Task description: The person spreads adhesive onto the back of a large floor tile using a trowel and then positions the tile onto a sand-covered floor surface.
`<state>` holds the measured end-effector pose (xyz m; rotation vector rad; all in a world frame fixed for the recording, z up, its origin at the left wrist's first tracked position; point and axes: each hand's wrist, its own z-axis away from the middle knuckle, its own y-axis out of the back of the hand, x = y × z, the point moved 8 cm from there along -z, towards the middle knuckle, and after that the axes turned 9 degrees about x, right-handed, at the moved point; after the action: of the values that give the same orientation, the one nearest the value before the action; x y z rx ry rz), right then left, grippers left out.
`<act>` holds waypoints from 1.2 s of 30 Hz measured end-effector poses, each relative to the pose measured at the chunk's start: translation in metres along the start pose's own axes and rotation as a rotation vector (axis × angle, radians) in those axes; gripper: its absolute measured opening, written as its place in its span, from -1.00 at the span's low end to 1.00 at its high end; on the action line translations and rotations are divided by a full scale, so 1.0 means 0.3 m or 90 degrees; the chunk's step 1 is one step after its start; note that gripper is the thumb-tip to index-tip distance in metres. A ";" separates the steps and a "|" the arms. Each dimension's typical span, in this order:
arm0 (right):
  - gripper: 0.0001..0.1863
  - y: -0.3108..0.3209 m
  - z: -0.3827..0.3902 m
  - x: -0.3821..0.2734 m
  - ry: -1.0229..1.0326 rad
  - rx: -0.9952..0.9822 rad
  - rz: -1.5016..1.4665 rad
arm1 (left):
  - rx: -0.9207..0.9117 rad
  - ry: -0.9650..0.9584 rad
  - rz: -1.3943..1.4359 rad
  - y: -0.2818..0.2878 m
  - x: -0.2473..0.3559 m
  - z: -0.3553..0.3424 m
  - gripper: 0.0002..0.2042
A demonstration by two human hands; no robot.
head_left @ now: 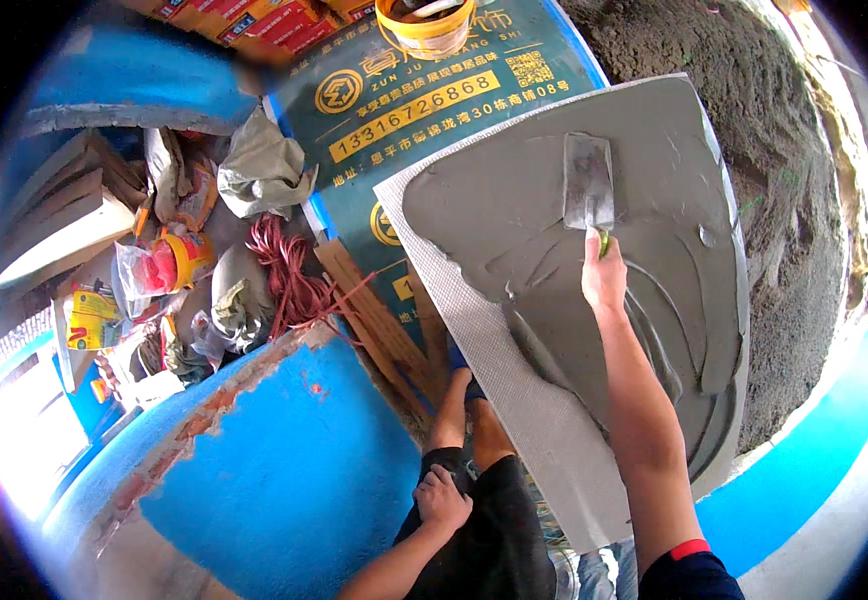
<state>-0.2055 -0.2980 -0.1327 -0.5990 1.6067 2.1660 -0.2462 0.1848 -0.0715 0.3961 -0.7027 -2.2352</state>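
Note:
My right hand point(605, 275) grips the green handle of a trowel point(590, 180), a flat rectangular metal blade. The blade lies against a layer of wet grey mortar point(514, 215) near its far part. This mortar covers most of a large pale tile point(544, 420) with a fine grid pattern, leaving a bare strip along its left side and near end. Curved ridges and trowel marks run through the mortar close to my right forearm. My left hand point(441, 497) rests on my knee, holding nothing, its fingers apart.
A yellow bucket point(424, 35) stands on a green printed sheet point(344, 135) beyond the tile. Grey sand or mortar point(764, 210) is heaped on the right. Wooden boards point(374, 320), red cord point(289, 270), and bags point(264, 165) lie left, beside a blue wall point(284, 460).

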 end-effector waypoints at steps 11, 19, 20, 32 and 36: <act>-0.45 -0.408 0.463 -0.276 0.074 -0.305 -0.013 | -0.059 0.014 0.023 -0.095 -0.044 0.002 -0.15; -0.53 -0.514 0.637 -0.346 0.108 -0.302 0.061 | -0.063 0.026 0.020 -0.113 -0.083 0.005 -0.14; -0.54 -0.534 0.657 -0.347 0.129 -0.298 0.055 | -0.056 0.024 0.020 -0.114 -0.087 0.005 -0.14; -0.62 -0.437 0.777 -0.253 0.140 -0.147 -0.091 | -0.070 -0.007 -0.047 -0.098 -0.117 -0.027 -0.15; -0.63 -0.347 0.766 -0.082 -0.048 -0.086 -0.063 | -0.080 -0.022 -0.079 -0.097 -0.116 -0.036 -0.14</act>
<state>-0.1553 -0.0499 -0.1436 -0.6157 1.3720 2.2083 -0.2342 0.2231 -0.0953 0.3468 -0.5656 -2.3938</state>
